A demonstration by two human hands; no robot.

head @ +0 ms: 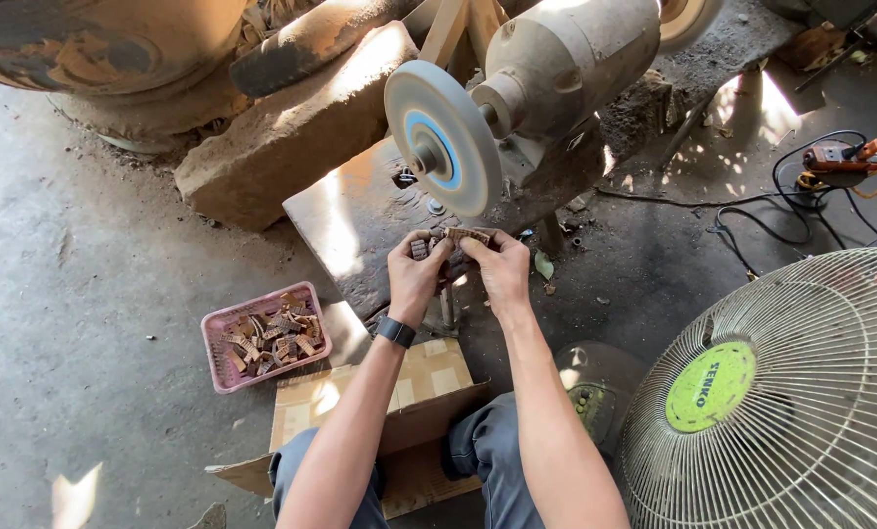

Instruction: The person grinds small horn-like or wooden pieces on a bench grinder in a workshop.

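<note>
While both hands met below the wheel (444, 137), the left hand (414, 276) pinched a small brown ridged piece (420, 249) between thumb and fingers, and the right hand (502, 269) pinched another piece (468, 235) at its fingertips, so each grip was pressed together on its own piece. The two pieces sat just beside each other, nearly touching, a little under the wheel's lower rim and apart from it. Above and right of the grip stood the grinder's grey motor (566, 69), dusty, with the wheel on its near end. Down and left of the grip, well apart, a pink basket (217, 377) lay on the floor, holding many more brown pieces. Directly below the grip, between the person's knees, lay a flattened cardboard box (429, 377). Far to the lower right stood a fan (801, 392) with a green hub. A black band (395, 331) circled the left wrist.
</note>
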